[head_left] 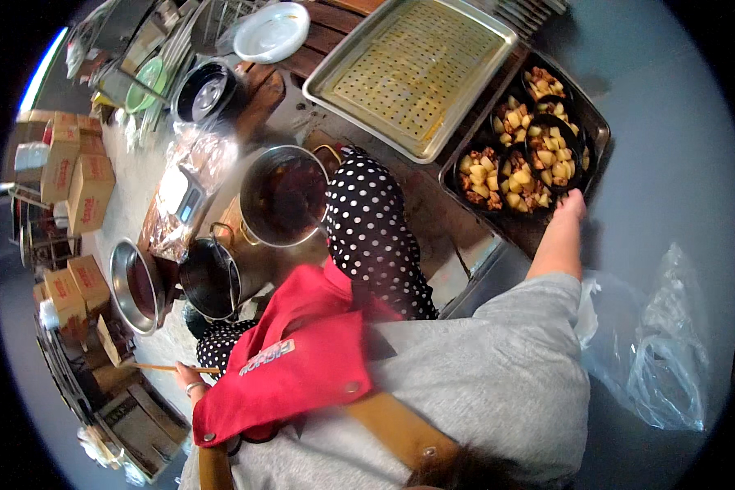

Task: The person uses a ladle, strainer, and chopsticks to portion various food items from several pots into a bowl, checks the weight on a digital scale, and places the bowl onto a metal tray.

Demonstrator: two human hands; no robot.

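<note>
Cardboard boxes (90, 192) pile up along the left edge of the frame, well apart from the pots. Nearer the middle, a basin (115, 278) holds something dark, just beside a black pot (194, 286); a bump to either might slop it over.

At the lower left, the left hand (188, 377) is closed around a thin stick (159, 367) that juts out leftward. Swung carelessly, its free end might catch on the clutter there.

Left of centre, a steel pot (246, 214) holds dark liquid, its far handle close against a dotted trouser leg (376, 233). Whether they touch I cannot tell, but a shifted knee could jolt the pot, and a scald would follow if it is hot, which the view does not show.

Top centre, a perforated pan (416, 73) lies against a dark tray (524, 230) at the upper right. In that tray, black bowls (578, 163) of diced food (551, 155) crowd together, some rims overlapping. The right hand (572, 206) is at the near bowl's rim, arm outstretched; whether it grips or merely touches is unclear. Pulling from one side could tip that bowl, nudge its neighbours and spill cubes.

At the lower right, a loose plastic bag (670, 359) could snag the elbow.
</note>
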